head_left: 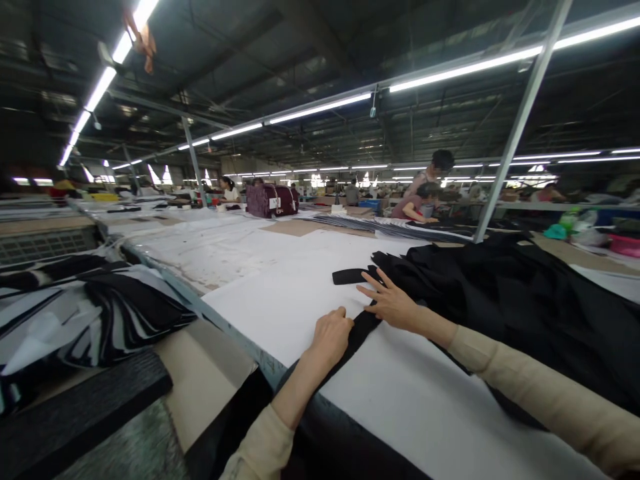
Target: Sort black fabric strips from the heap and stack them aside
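Observation:
A strip of black fabric (361,331) lies across the white-covered table (280,280) and runs down toward the near edge. My left hand (333,335) is closed at the strip's left side, its fingertips pressed to the cloth. With fingers spread, my right hand (393,303) lies flat on the far part of the same strip. Just beyond its fingertips is a short folded black piece (350,275). A large heap of black fabric (525,293) spreads over the table to the right, beside my right forearm.
Striped black-and-white fabric (125,313) lies at lower left, near a dark padded block (100,393). Purple bundles (273,201) stand farther back. A metal post (523,120) rises at right. Two people (425,190) lean over the table's far side.

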`<state>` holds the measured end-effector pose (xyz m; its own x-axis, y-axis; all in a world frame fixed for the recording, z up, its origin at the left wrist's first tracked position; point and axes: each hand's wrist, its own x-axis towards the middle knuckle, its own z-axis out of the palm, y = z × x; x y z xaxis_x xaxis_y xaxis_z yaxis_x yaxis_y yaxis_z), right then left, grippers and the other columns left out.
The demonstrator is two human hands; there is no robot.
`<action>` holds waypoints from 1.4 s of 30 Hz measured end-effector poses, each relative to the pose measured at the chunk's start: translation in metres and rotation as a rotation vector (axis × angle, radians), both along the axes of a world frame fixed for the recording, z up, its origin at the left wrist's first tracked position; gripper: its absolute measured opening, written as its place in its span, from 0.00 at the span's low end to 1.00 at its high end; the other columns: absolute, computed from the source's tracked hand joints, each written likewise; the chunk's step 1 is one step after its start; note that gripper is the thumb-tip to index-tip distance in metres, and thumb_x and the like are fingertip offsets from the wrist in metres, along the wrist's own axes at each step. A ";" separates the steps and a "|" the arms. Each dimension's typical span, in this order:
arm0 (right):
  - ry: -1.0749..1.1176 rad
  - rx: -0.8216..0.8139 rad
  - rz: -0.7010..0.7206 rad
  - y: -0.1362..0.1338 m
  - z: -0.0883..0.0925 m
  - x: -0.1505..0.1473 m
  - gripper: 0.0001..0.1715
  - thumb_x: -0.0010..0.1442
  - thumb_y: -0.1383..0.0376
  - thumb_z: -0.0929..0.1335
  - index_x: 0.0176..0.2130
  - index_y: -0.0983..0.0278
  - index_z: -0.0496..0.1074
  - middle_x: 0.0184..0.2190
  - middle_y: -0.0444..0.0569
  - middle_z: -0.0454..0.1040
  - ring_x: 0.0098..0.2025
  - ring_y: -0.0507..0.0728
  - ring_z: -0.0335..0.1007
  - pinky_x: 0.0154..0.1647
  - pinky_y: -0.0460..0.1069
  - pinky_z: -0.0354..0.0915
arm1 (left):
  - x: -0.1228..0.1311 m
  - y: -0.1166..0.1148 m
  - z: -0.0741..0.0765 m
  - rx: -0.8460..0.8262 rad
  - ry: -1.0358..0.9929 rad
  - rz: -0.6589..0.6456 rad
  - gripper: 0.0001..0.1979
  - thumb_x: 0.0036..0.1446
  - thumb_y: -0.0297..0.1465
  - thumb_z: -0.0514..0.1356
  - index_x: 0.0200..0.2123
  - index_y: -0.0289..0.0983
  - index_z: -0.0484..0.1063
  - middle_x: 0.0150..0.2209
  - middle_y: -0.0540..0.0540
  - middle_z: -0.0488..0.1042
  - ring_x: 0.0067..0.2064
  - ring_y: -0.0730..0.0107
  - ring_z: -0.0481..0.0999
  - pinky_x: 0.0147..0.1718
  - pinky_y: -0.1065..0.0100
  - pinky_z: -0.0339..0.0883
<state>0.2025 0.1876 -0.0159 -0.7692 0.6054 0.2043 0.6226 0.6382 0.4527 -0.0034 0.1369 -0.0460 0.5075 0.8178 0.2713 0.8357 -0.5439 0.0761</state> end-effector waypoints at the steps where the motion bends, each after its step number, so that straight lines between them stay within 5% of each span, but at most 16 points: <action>1: 0.034 -0.031 -0.019 0.004 0.003 0.001 0.11 0.50 0.71 0.70 0.35 0.60 0.77 0.58 0.48 0.61 0.64 0.70 0.34 0.61 0.68 0.29 | 0.001 0.001 0.000 -0.001 -0.003 -0.002 0.16 0.59 0.24 0.46 0.37 0.38 0.74 0.36 0.44 0.68 0.38 0.66 0.71 0.34 0.68 0.64; 6: 0.330 -0.252 -0.140 0.004 0.001 -0.003 0.22 0.55 0.76 0.60 0.44 0.63 0.74 0.47 0.51 0.73 0.51 0.60 0.66 0.53 0.55 0.60 | 0.002 0.001 0.001 -0.024 -0.045 0.003 0.15 0.59 0.25 0.47 0.38 0.38 0.74 0.36 0.44 0.69 0.39 0.65 0.72 0.35 0.67 0.63; 9: 0.353 -0.311 -0.118 -0.006 -0.013 -0.009 0.23 0.57 0.75 0.58 0.47 0.63 0.72 0.43 0.48 0.75 0.44 0.56 0.71 0.47 0.49 0.65 | -0.003 -0.002 0.004 -0.057 -0.088 0.019 0.14 0.60 0.28 0.48 0.38 0.39 0.74 0.37 0.45 0.70 0.39 0.65 0.72 0.35 0.68 0.63; 18: 0.382 -0.418 -0.041 -0.011 -0.029 0.002 0.30 0.53 0.78 0.56 0.52 0.65 0.68 0.52 0.52 0.68 0.53 0.57 0.63 0.55 0.52 0.59 | -0.042 -0.037 -0.005 -0.082 -0.232 0.058 0.13 0.60 0.27 0.50 0.40 0.42 0.73 0.34 0.49 0.70 0.35 0.71 0.71 0.33 0.71 0.60; 26: 0.069 -0.594 -0.042 -0.024 -0.004 -0.015 0.35 0.56 0.76 0.59 0.59 0.52 0.58 0.55 0.54 0.62 0.53 0.61 0.63 0.52 0.56 0.60 | -0.039 -0.046 -0.010 0.146 0.008 -0.004 0.12 0.59 0.22 0.49 0.32 0.38 0.71 0.32 0.49 0.67 0.34 0.69 0.66 0.32 0.69 0.59; 31: 0.023 -0.511 -0.070 -0.039 0.001 -0.034 0.39 0.51 0.81 0.58 0.58 0.55 0.59 0.60 0.54 0.55 0.59 0.65 0.55 0.56 0.62 0.54 | -0.040 -0.046 -0.007 0.124 0.040 0.005 0.10 0.60 0.25 0.51 0.33 0.38 0.71 0.33 0.49 0.67 0.34 0.69 0.67 0.32 0.68 0.60; 35: 0.058 -0.593 0.016 -0.046 -0.003 -0.044 0.43 0.47 0.84 0.56 0.61 0.64 0.55 0.61 0.56 0.52 0.60 0.59 0.52 0.58 0.54 0.54 | -0.039 -0.046 -0.005 0.123 0.040 0.004 0.10 0.60 0.25 0.51 0.32 0.38 0.71 0.33 0.48 0.67 0.34 0.69 0.67 0.32 0.68 0.60; 42: 0.090 -0.742 0.073 -0.051 0.001 -0.042 0.46 0.49 0.85 0.55 0.62 0.53 0.51 0.64 0.49 0.44 0.62 0.60 0.43 0.60 0.54 0.52 | -0.048 -0.057 -0.005 -0.001 -0.171 0.055 0.11 0.61 0.28 0.50 0.39 0.39 0.72 0.34 0.48 0.69 0.35 0.69 0.69 0.34 0.69 0.62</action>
